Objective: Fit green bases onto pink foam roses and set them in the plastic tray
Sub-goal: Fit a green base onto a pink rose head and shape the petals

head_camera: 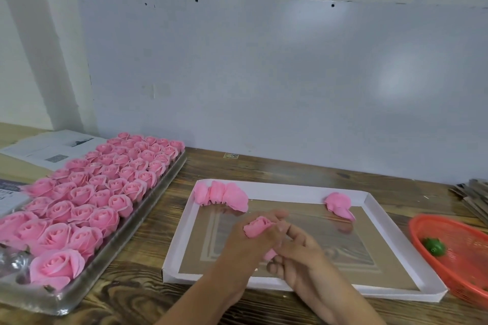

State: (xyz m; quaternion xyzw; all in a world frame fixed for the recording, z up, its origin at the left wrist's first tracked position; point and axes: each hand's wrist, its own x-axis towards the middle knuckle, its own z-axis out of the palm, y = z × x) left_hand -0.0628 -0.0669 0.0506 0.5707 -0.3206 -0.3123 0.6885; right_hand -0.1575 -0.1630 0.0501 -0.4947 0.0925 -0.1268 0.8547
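The wooden desk carries a clear tray of roses at left, papers behind it, a white lid in the middle, a red basket and stacked cards at right.

One clear plastic tray holds some fifty pink foam roses. One white-rimmed flat box lid holds four loose roses; a fifth is in hand. One red mesh basket holds one green base.
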